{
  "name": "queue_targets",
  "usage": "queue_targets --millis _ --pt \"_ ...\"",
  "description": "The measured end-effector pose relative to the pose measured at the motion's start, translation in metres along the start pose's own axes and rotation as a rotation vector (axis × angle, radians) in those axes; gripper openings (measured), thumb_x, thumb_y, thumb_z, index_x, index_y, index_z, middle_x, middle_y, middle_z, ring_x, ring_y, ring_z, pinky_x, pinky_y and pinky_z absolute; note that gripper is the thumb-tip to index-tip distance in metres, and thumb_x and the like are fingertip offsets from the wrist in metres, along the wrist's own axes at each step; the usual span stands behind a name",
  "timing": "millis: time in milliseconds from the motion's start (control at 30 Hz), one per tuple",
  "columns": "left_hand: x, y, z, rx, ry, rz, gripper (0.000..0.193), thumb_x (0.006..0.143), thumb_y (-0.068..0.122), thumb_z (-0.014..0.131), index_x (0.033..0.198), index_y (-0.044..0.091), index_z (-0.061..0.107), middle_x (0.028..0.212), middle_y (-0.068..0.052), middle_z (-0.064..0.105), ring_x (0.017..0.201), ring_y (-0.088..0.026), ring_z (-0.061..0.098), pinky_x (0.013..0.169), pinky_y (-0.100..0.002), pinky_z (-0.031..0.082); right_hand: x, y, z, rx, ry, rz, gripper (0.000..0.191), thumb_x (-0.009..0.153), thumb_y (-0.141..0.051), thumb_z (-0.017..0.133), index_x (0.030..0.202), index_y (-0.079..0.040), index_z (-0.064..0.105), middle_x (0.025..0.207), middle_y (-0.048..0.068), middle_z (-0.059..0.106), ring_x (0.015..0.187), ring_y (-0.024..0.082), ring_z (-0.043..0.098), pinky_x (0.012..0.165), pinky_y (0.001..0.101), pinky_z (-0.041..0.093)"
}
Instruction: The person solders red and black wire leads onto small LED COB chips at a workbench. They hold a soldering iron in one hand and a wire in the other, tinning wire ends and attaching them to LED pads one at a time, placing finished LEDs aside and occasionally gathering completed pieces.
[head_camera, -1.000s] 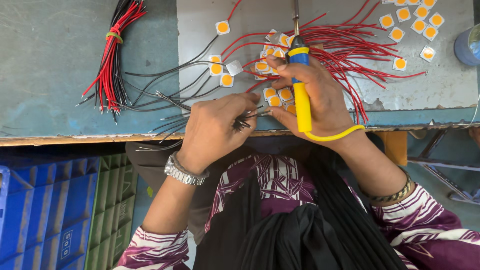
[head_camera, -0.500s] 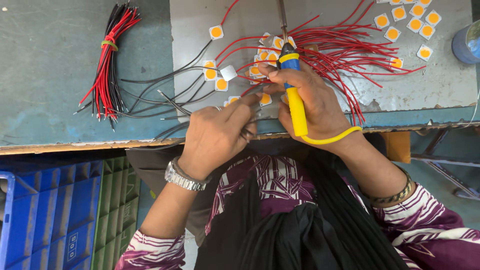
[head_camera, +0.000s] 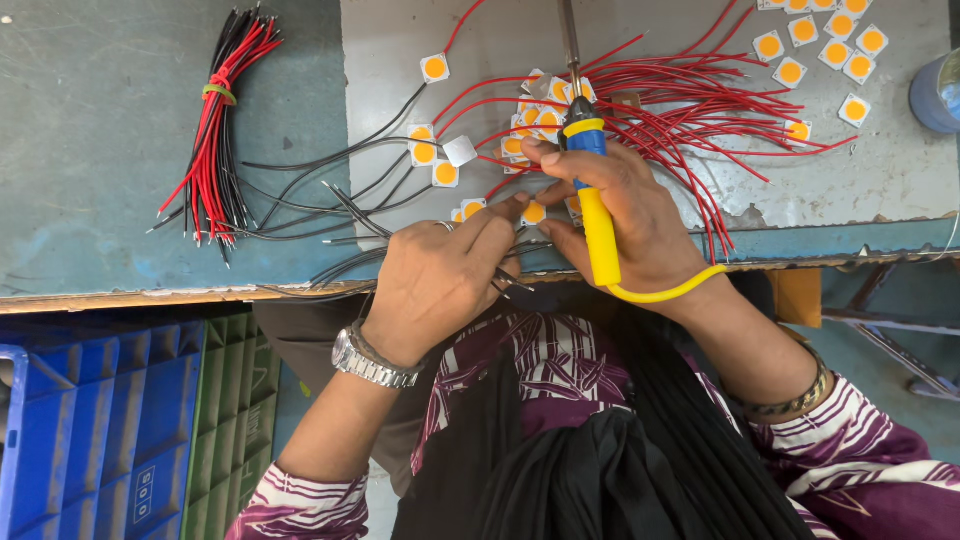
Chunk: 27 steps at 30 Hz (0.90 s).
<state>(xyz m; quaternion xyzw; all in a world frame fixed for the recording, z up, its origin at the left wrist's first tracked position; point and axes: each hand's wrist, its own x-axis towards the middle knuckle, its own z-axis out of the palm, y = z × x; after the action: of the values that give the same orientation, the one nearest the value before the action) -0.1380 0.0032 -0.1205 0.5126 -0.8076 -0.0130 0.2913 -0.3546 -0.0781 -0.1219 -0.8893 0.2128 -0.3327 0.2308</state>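
Head view, right hand (head_camera: 625, 225): closed around a soldering iron (head_camera: 597, 215), yellow grip with a blue collar, metal shaft running up and away across the tabletop (head_camera: 120, 180).
Head view, iron's long axis: near upright in the picture, tilted slightly, tip end far from the body, yellow cord (head_camera: 665, 293) curling off the near end past the wrist.
Head view, left hand (head_camera: 440, 275): fingers pinched narrow, forefinger stretched toward a small square LED chip (head_camera: 534, 212) with an orange centre; thin dark wires (head_camera: 350, 262) passing under the fingers.
Head view, key relation: chip just right of the left forefinger tip and just left of the iron's grip, between the two hands; left hand nearer, touching or nearly so, cannot tell which.
Head view, chip pile (head_camera: 530, 115): more white-and-orange squares above the hands, tangled with loose red wires (head_camera: 690, 110).
Head view, spare chips (head_camera: 825, 45): scattered at the upper right, well apart from both hands.
Head view, wire bundle (head_camera: 215, 120): red and black leads tied with a band, far left.
Head view, wristwatch (head_camera: 372, 362): metal, on the left wrist.
Head view, crates (head_camera: 110, 420): blue and green, below the tabletop edge at left.
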Motion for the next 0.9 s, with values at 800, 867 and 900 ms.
queue_targets --millis 800,867,900 --pt "-0.005 -0.001 0.008 0.023 0.03 0.025 0.025 0.088 0.019 0.079 0.096 0.007 0.059 0.129 -0.004 0.072 0.058 -0.022 0.059 0.057 -0.036 0.049 -0.077 -0.007 -0.066 0.473 0.668 0.346 0.023 0.103 -0.013 0.067 0.104 0.009 0.06 0.09 0.016 0.062 0.056 0.012 0.051 0.056 0.0209 0.042" --pt "-0.007 -0.001 0.007 0.021 0.026 0.022 0.027 0.087 0.021 0.079 0.1 0.006 0.061 0.128 -0.004 0.071 0.059 -0.023 0.06 0.058 -0.036 0.049 -0.075 -0.011 -0.064 0.406 0.604 0.381 0.024 0.1 -0.013 0.07 0.098 0.01 0.062 0.082 0.014 0.062 0.054 0.011 0.05 0.056 0.0209 0.039" --pt "-0.007 -0.001 0.008 0.02 0.026 0.022 0.028 0.087 0.022 0.08 0.102 0.006 0.062 0.128 -0.004 0.071 0.06 -0.023 0.06 0.058 -0.037 0.049 -0.072 -0.013 -0.066 0.359 0.546 0.38 0.026 0.1 -0.015 0.072 0.098 0.01 0.064 0.082 0.013 0.063 0.055 0.011 0.052 0.057 0.0208 0.04"
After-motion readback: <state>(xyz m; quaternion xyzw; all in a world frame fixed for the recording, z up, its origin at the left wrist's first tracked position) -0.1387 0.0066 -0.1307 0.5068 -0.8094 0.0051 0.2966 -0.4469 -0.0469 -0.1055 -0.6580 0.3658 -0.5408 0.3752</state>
